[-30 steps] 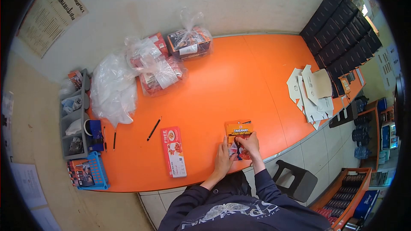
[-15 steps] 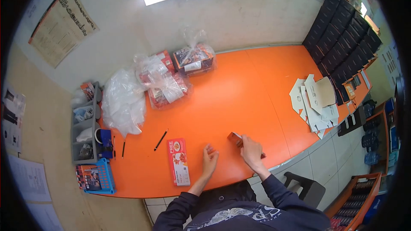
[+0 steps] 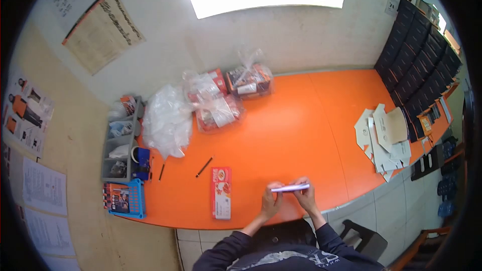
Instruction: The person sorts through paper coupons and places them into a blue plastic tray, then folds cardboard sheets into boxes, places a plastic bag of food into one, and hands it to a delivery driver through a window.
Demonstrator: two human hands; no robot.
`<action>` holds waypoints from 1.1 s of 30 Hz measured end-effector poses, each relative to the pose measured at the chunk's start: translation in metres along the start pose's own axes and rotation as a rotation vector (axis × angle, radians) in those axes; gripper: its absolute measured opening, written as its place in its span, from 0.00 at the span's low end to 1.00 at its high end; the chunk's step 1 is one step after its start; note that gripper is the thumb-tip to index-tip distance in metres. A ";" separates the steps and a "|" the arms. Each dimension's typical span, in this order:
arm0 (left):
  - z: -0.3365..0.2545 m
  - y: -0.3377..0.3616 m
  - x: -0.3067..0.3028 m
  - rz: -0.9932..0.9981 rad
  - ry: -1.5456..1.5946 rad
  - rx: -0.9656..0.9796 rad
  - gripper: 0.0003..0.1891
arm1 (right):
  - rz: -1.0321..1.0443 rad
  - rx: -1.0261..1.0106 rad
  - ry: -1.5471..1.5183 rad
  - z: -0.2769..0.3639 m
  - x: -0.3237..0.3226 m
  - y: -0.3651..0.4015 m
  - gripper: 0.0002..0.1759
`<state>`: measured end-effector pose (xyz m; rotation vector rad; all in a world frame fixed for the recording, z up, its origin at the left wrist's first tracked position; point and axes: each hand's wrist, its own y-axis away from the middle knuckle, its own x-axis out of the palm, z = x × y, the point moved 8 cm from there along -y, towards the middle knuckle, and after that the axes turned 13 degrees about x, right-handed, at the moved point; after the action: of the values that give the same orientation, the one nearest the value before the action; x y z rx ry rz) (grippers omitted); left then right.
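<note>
The thin, pale-edged paper leaflet [image 3: 290, 187] is held level just above the counter's near edge and seen edge-on. It is pinched at both ends: the left hand [image 3: 269, 201] closes finger and thumb on its left end, and the right hand [image 3: 305, 196] does the same on its right end, probably to leave both faces free. Just to the left, a long red-and-white printed card [image 3: 221, 198] lies flat on the orange counter [image 3: 301, 120], within easy reach. A black pen [image 3: 204, 167] lies further back, and white flat-packed carton blanks [image 3: 384, 140] are heaped at the right edge.
</note>
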<state>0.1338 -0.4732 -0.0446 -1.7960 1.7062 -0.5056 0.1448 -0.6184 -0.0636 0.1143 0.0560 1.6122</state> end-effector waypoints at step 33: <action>0.086 0.136 -0.465 -0.178 -0.242 -0.262 0.10 | 0.268 0.119 -0.169 -0.106 0.492 0.025 0.13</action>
<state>0.0402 0.0014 -0.1377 -2.1117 1.5084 -0.1310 0.0882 -0.1251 -0.1471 0.3618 0.0056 1.8603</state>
